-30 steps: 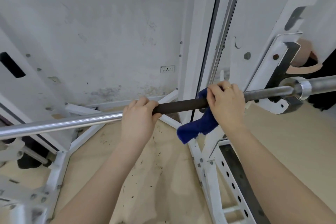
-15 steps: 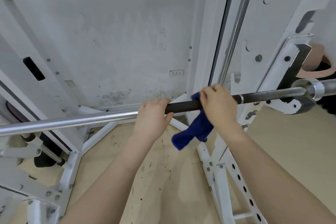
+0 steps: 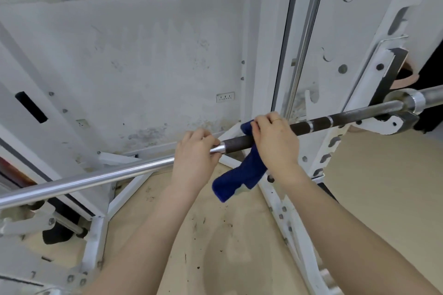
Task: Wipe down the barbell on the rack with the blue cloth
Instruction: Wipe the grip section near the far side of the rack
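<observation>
The barbell (image 3: pixel 96 177) runs from lower left to upper right, smooth chrome on the left and dark knurled steel on the right. Its right end lies in a hook on the white rack (image 3: pixel 374 72). My left hand (image 3: pixel 195 153) grips the bar where chrome meets knurling. Just to its right, my right hand (image 3: pixel 275 141) wraps the blue cloth (image 3: pixel 239 177) round the knurled part and grips it. The cloth's loose end hangs below the bar.
White rack struts (image 3: pixel 285 208) slant down across a tan, speckled floor (image 3: pixel 215 235). A stained white wall (image 3: pixel 143 55) with a socket stands behind. A chrome guide rod (image 3: pixel 304 38) rises behind my right hand. The bar's collar (image 3: pixel 416 102) sits at far right.
My right hand has slid the cloth leftward along the knurling, uncovering more dark bar toward the collar. My left hand has also shifted left to the chrome edge.
</observation>
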`<action>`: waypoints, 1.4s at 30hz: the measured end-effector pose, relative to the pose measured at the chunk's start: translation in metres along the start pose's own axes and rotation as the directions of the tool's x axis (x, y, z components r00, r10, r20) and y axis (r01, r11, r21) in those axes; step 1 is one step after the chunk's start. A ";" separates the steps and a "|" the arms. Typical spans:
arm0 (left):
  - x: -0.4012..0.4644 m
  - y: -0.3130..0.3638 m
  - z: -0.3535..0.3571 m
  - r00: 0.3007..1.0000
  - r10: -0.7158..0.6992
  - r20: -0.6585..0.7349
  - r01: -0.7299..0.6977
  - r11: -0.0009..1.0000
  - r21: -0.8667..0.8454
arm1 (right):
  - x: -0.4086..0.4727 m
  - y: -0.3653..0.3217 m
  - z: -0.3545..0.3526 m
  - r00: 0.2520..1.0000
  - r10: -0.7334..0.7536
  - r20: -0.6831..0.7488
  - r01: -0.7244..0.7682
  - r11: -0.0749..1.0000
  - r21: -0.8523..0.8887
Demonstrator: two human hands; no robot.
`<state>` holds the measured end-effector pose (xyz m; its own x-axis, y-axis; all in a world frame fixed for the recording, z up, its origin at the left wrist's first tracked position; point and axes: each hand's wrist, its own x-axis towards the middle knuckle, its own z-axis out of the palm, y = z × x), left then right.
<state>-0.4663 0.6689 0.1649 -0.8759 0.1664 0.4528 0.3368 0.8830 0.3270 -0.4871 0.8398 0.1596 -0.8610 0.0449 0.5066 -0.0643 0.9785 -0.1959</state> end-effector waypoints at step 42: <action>0.017 0.026 0.023 0.999 0.044 0.016 -0.044 0.999 -0.006 | 0.012 0.119 -0.002 0.991 0.074 -0.114 -0.081 0.995 -0.058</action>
<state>-0.4803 0.7050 0.1617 -0.8657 0.2119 0.4536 0.3770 0.8720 0.3121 -0.5044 0.9576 0.1443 -0.8001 0.1398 0.5833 0.0348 0.9816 -0.1875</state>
